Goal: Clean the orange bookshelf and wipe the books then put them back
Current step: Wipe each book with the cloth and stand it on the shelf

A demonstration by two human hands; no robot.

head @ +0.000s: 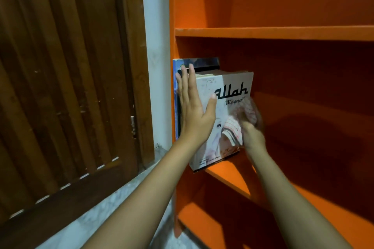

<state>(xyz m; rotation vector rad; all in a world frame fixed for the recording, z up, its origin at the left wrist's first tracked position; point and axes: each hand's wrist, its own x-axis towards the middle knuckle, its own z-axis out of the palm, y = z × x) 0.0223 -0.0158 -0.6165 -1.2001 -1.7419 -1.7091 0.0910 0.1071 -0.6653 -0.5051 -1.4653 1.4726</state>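
White book (232,87) with "Allah" in black on the cover: standing upright at the left end of the middle shelf (226,178), cover facing right into the open bay. Near lower corner sticks out past the shelf's front edge. Other books stand behind it; only their top edges show. A taller book with a blue spine (175,79) is at the far left, against the side wall of the orange bookshelf (263,33).

Cloth (234,127): white with red checks, bunched up, pressed on the lower right part of the white cover.

My right hand (253,133) holds the cloth against the cover. Fingers closed on the bunched cloth; motion blur, so I can't tell the exact finger layout.

My left hand (194,111) is flat on the front edges of the books. Fingers (186,81) straight and close together, pointing up; thumb spread out onto the white cover, just left of the lettering. Not curled round anything.

Shelves above and below are bare orange boards.

Left of the bookshelf: narrow white wall strip (157,46), then a dark slatted wooden door (60,87). Pale stone floor (121,208) below.
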